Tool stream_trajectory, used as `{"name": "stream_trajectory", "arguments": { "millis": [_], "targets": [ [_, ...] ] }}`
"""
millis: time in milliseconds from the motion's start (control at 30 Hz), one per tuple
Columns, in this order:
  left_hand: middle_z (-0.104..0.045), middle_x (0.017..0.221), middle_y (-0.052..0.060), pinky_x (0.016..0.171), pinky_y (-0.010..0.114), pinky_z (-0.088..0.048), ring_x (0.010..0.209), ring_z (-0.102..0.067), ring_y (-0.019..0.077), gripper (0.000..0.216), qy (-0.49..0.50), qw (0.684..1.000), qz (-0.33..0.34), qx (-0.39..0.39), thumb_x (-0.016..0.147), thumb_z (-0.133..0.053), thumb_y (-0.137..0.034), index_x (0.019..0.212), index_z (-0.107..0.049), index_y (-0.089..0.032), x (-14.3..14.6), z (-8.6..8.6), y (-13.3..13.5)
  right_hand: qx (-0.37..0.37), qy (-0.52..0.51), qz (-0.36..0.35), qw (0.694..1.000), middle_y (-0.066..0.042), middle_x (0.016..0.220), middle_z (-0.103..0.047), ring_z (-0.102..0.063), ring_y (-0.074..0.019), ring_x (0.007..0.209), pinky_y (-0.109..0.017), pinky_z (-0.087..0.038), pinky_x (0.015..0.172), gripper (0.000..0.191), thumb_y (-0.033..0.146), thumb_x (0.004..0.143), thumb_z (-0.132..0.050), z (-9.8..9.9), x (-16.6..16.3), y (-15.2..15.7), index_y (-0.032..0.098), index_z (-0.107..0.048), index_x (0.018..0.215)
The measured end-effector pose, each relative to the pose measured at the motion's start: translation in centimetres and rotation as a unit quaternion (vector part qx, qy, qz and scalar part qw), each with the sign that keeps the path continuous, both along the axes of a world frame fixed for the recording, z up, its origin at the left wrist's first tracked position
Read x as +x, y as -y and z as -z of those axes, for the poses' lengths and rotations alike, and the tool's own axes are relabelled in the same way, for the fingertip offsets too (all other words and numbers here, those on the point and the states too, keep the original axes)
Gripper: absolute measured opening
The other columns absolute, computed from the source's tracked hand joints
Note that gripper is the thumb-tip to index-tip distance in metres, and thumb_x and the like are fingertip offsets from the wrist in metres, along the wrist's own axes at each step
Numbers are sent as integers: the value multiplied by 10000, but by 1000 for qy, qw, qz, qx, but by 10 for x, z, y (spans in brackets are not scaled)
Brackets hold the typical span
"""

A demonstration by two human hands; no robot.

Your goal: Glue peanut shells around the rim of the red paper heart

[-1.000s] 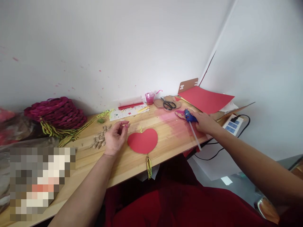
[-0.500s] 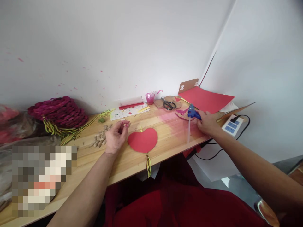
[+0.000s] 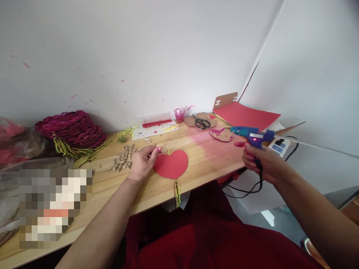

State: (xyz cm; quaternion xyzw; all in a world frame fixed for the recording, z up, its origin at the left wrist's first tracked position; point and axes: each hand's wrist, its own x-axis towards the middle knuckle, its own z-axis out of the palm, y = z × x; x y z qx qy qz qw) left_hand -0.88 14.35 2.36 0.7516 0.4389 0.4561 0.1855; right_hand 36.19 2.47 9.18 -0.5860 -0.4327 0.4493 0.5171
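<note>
Gripping the blue glue gun [image 3: 244, 131], my right hand [image 3: 262, 162] sits toward two o'clock of the red heart [image 3: 172, 164] on the worktop [image 3: 203, 164]; my left hand [image 3: 143, 162] curls at nine o'clock, grasp unclear.

One glue gun [image 3: 254, 136], one red cutout [image 3: 172, 164]

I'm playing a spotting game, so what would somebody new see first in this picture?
Probably the bright red heart shape on the wooden table, just right of the person's left hand. Next might be the blue glue gun in the right hand, with a little red light on its side. The big magenta braided bundle on the left stands out too.
</note>
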Motion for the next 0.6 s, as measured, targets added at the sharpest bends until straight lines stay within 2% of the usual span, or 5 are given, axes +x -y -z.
{"name": "stream_trajectory", "arguments": {
  "millis": [100, 200, 333, 500, 600],
  "targets": [
    [-769, 957, 58, 597, 250, -478, 630, -615, 129, 293, -6, 1000, -3, 7, 931, -566, -323, 1128, -742, -197, 0, 3, -1, -10, -28, -28, 999, 58, 594, -413, -399, -91, 481, -207, -248, 401, 440, 548, 816, -741, 6, -17, 0, 196, -674, 1071],
    [-782, 952, 66, 633, 263, -504, 714, -666, 155, 264, -22, 1000, 17, 2, 914, -574, -290, 1066, -767, -192, -2, 7, 0, -2, 8, -45, 999, 37, 609, -481, -477, -110, 524, -215, -353, 430, 495, 607, 816, -719, 9, -22, -3, 193, -694, 1084],
    [-782, 971, 81, 662, 272, -523, 761, -685, 168, 253, 0, 1000, 4, -1, 901, -603, -306, 1036, -778, -183, -4, 9, 2, 37, 107, -4, 994, 7, 668, -567, -579, -137, 602, -241, -483, 516, 525, 653, 803, -704, 12, -12, -6, 204, -709, 1076],
    [-709, 709, 35, 579, 242, -482, 585, -598, 128, 309, 15, 999, -30, -27, 905, -603, -362, 1062, -772, -156, -3, 8, 5, 11, 126, 7, 992, 0, 678, -592, -689, -201, 694, -292, -553, 570, 494, 649, 829, -663, 26, 1, -15, 238, -699, 1101],
    [-652, 643, 6, 569, 231, -463, 553, -568, 115, 339, 9, 998, -47, -36, 912, -592, -381, 1100, -759, -154, -4, 7, 5, 9, 144, -2, 990, -27, 696, -656, -703, -226, 725, -326, -570, 601, 409, 597, 825, -684, 35, 4, -33, 240, -724, 1021]
  ]
}}
